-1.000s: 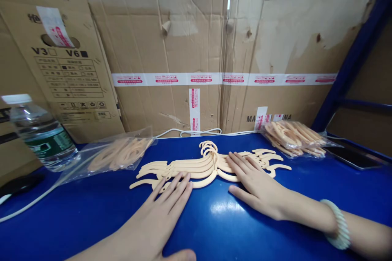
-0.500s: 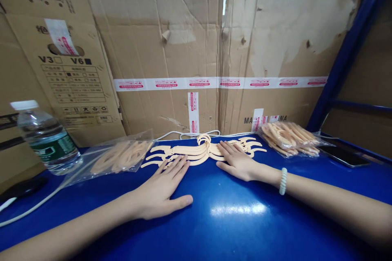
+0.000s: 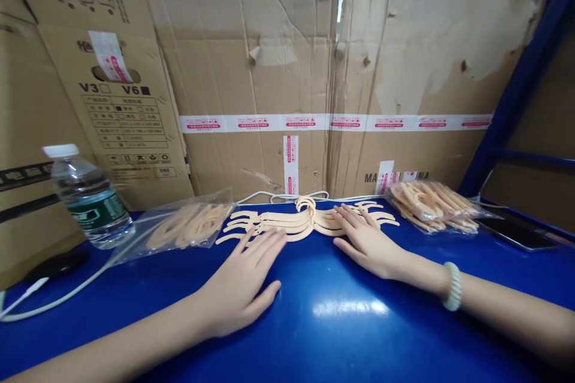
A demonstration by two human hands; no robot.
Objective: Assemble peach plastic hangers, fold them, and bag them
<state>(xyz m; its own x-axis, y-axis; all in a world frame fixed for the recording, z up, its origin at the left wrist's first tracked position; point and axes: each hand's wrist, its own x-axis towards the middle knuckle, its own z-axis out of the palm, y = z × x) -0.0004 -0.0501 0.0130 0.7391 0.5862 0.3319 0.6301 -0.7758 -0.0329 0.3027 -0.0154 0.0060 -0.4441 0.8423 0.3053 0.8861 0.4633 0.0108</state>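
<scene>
Hangers (image 3: 294,227) under hands (image 3: 238,278) (image 3: 371,245) (seemingly touching).

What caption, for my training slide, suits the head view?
Left hand and right hand over overlapping beige hangers on a blue table, filled clear bags at either side.

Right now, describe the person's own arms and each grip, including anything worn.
The left grip and right grip are bare human hands, ungloved. The left forearm and right forearm show no sleeves. A pale green, ridged wristband circles the right wrist; the left wrist wears nothing visible.
</scene>
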